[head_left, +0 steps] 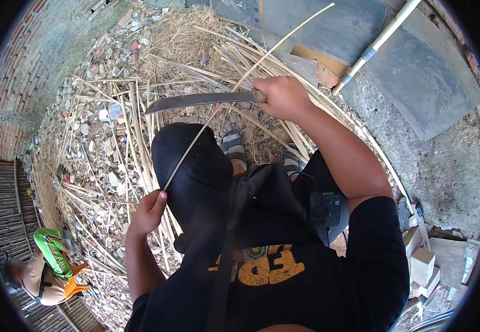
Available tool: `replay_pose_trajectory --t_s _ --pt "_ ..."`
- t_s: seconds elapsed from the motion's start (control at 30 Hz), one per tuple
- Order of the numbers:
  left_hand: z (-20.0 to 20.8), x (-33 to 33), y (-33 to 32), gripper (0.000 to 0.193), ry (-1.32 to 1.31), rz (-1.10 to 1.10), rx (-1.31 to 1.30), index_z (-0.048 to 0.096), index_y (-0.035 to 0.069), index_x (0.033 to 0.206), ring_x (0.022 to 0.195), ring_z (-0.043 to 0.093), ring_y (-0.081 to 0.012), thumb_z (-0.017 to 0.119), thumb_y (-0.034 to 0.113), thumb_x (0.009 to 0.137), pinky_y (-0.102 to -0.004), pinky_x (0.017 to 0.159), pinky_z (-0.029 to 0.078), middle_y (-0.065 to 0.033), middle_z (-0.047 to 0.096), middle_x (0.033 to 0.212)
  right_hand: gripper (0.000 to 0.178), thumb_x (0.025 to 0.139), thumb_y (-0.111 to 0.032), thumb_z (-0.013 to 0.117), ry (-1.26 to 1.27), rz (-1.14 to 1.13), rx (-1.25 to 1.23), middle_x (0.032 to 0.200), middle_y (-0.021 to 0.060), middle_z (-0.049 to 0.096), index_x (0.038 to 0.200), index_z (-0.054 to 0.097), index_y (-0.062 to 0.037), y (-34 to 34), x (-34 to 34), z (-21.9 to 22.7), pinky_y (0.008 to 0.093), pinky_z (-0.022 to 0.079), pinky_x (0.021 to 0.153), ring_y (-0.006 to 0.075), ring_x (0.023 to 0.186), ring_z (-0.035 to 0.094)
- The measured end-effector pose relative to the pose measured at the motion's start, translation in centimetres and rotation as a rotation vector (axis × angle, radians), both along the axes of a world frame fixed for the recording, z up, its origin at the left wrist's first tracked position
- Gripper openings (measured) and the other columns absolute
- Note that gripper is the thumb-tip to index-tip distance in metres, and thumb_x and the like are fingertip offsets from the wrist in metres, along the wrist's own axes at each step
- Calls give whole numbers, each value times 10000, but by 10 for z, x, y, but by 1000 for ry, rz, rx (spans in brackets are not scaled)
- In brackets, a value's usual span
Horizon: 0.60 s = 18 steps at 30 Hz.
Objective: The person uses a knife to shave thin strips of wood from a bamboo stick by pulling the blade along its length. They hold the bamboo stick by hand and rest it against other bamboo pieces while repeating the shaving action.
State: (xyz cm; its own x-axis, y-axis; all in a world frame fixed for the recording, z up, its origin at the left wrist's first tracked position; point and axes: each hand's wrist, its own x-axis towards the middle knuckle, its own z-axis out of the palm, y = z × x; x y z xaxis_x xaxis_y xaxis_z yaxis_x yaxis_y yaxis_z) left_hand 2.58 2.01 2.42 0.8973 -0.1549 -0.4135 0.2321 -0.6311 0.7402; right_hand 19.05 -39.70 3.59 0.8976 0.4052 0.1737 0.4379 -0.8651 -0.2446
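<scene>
My right hand (284, 97) is closed round the short handle of a machete (195, 100). Its long dark blade points left, level with my knees. My left hand (148, 212) grips the near end of a long thin bamboo strip (191, 145), thumb pressed on it. From there the strip slants up and away to the right, passing over my left knee and crossing the blade close to the handle. Its pale far end (298, 29) stands out above the ground. Whether the blade's edge bites into the strip, I cannot tell.
Split bamboo lengths (136, 130) lie scattered over rubble around my sandalled feet. Dry straw (182, 41) is heaped farther off. A pale pole (378, 44) leans by the right wall (439, 166). At lower left another person (43, 276) sits or crouches near a bamboo-slat screen (3, 205).
</scene>
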Motion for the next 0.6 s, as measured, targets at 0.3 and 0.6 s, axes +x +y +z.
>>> replay_pose_trajectory --t_s 0.3,0.6 --pt "1 -5 5 486 142 43 -184 537 33 811 600 415 -93 396 397 1100 -293 564 361 2 464 641 242 767 -213 709 72 -47 26 835 141 701 979 641 -120 -5 5 -1 502 551 736 359 863 698" --pt "3 -9 -13 433 -258 -34 133 588 -1 896 554 531 -269 416 343 1092 -406 561 407 -130 542 619 232 771 -208 703 77 -37 7 839 144 702 977 647 -117 -4 3 -3 503 550 740 362 867 698"
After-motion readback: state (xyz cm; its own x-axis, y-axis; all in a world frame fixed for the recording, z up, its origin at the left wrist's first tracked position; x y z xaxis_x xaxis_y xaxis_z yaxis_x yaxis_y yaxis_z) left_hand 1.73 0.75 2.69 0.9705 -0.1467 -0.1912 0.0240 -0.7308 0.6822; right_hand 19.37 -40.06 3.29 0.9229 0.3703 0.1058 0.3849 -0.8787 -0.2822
